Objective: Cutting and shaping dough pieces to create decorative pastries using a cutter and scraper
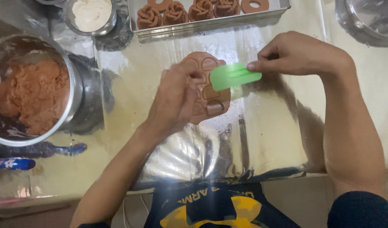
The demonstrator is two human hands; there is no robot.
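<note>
A flat round piece of brown dough (pixel 207 90) with cut strips lies on the shiny work surface (pixel 261 126). My left hand (pixel 177 99) rests on its left side, fingers bent over the dough. My right hand (pixel 301 55) pinches a green plastic scraper (pixel 234 76) by its right end. The scraper's blade lies over the dough's upper right part.
A large steel bowl (pixel 75 88) of brown dough stands at left. A small bowl of white cream (pixel 92 14) is at top left. A metal tray (pixel 211 23) with several shaped brown pieces sits at the back. A glass lid (pixel 367 21) is at top right; a blue utensil (pixel 12 163) lies at left.
</note>
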